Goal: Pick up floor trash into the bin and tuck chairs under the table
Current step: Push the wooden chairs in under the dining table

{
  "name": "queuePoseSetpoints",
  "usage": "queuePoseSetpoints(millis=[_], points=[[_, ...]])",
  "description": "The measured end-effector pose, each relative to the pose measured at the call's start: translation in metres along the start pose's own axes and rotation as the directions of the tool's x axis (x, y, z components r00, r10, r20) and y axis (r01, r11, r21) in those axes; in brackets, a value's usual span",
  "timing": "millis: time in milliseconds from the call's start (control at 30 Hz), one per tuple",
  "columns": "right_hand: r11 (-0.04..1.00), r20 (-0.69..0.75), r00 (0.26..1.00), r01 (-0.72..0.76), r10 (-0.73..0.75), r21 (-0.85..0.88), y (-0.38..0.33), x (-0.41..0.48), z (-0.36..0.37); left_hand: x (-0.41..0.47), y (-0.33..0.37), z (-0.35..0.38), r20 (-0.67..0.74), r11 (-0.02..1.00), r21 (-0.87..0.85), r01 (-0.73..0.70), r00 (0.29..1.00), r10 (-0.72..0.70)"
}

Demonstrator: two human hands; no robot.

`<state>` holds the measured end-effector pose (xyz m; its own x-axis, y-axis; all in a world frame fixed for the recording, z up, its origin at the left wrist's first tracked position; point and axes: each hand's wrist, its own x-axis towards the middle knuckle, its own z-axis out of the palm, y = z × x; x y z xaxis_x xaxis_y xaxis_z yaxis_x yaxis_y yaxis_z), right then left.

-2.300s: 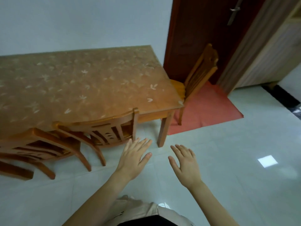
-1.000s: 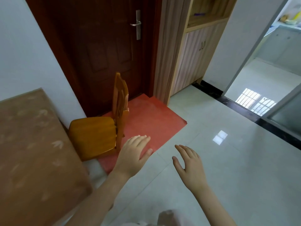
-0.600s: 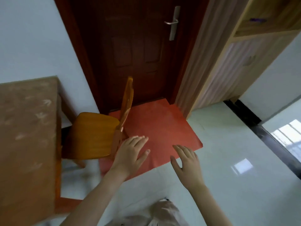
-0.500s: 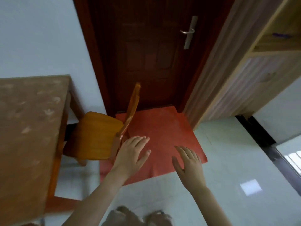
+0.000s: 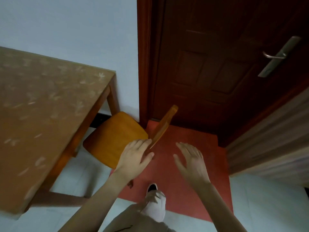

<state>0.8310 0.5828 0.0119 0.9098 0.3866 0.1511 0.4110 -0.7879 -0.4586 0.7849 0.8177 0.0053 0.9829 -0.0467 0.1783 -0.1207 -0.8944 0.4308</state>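
Observation:
A wooden chair (image 5: 115,139) stands at the short end of the table (image 5: 41,114), its seat pulled out from under the top and its backrest (image 5: 164,126) toward the door. My left hand (image 5: 135,158) is flat and open at the near end of the backrest, fingertips touching or just over it; I cannot tell which. My right hand (image 5: 190,158) hovers open over the red mat, to the right of the backrest and apart from it. Neither hand holds anything. No trash or bin is in view.
A dark red door (image 5: 217,64) with a metal handle (image 5: 274,56) is right behind the chair. A red mat (image 5: 184,173) lies under the chair's back legs and my foot (image 5: 152,188). A wood-panelled cabinet side (image 5: 275,139) stands at right; white wall at left.
I have stepped closer to the chair and onto the red mat, and the view has swung left. My left hand has reached the near end of the backrest; both hands stay open.

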Motion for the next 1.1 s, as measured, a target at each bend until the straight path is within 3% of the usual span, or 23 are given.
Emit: queuePoseSetpoints(millis=[233, 367, 500, 600, 767, 833, 1000, 1100], points=[[0.983, 0.114, 0.977, 0.182, -0.182, 0.015, 0.023, 0.115, 0.001, 0.073, -0.021, 0.006, -0.005, 0.997, 0.021, 0.08, 0.997, -0.08], [0.944, 0.252, 0.91, 0.326, -0.33, 0.057, 0.032, 0.16, 0.01, 0.084, -0.025, 0.011, -0.028, 0.98, 0.043, 0.195, 0.981, -0.194], [0.87, 0.374, 0.789, 0.474, -0.488, 0.137, 0.039, 0.197, 0.025, 0.077, -0.023, 0.025, -0.034, 0.937, 0.037, 0.348, 0.937, -0.347], [0.801, 0.477, 0.658, 0.565, -0.583, 0.199, 0.043, 0.217, 0.036, 0.067, -0.014, 0.036, -0.054, 0.873, 0.034, 0.486, 0.873, -0.484], [0.69, 0.661, 0.409, 0.685, -0.628, 0.232, 0.059, 0.233, 0.046, 0.05, 0.018, 0.058, -0.018, 0.738, 0.027, 0.675, 0.738, -0.675], [0.649, 0.671, 0.355, 0.719, -0.651, 0.25, 0.064, 0.238, 0.047, 0.045, 0.028, 0.068, -0.034, 0.703, 0.052, 0.709, 0.705, -0.709], [0.626, 0.607, 0.358, 0.716, -0.71, 0.31, 0.069, 0.245, 0.057, 0.048, 0.044, 0.082, -0.215, 0.599, -0.004, 0.801, 0.584, -0.783], [0.617, 0.542, 0.378, 0.695, -0.751, 0.37, 0.077, 0.246, 0.059, 0.051, 0.047, 0.084, -0.246, 0.572, -0.058, 0.818, 0.544, -0.803]])
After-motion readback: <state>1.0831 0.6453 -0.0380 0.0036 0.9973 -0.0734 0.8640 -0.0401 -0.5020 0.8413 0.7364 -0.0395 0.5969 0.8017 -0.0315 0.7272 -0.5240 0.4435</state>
